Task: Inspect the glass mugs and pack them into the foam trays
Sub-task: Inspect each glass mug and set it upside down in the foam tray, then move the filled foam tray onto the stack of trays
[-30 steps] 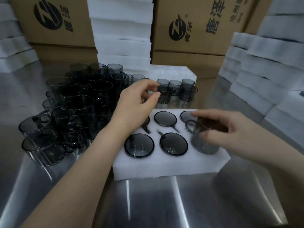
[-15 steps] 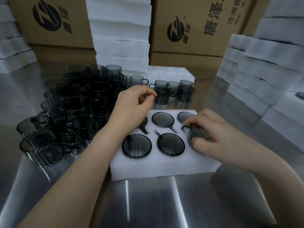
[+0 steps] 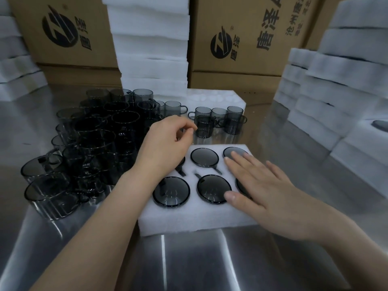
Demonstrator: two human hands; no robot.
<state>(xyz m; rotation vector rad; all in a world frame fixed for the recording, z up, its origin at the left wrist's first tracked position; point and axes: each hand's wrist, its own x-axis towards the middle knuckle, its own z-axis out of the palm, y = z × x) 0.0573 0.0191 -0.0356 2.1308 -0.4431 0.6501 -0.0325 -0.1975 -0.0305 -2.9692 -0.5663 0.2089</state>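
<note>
Loose glass mugs crowd the steel surface at left; the left hand hovers beside them, grip curled on nothing visible. The right hand, which held a mug a second ago, now presses flat and open on the foam tray (apparently full).

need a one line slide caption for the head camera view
Right hand lies flat on smoky grey glass mugs seated in a white foam tray; left hand reaches toward loose mugs.
</note>
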